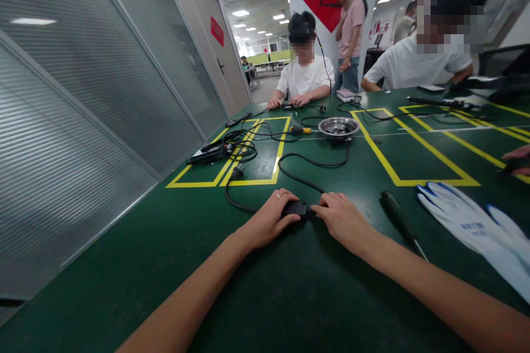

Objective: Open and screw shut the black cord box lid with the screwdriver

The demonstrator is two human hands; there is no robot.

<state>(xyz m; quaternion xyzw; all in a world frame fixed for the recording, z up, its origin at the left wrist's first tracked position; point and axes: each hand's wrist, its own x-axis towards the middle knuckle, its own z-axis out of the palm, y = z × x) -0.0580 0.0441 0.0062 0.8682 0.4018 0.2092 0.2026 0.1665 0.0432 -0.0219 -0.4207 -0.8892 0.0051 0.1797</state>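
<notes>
My left hand (268, 218) is closed around a small black box (295, 209), like a power adapter, resting on the green table (281, 298). At the box's right end, my right hand (342, 219) pinches the black cord end where it meets the box. Whether this end is fully seated in the box cannot be made out. From the right hand the black cord (303, 179) curves away toward a metal bowl. Another cord runs left from under my left hand to a two-pin plug (237, 172) lying on the table.
A green-handled screwdriver (399, 218) and white-blue gloves (472, 226) lie right of my right arm. Farther back are a metal bowl (338, 128) with small parts, a yellow screwdriver (300, 130) and coiled black cables (244, 150). Two people sit across the table; another hand (518, 160) is at the right edge.
</notes>
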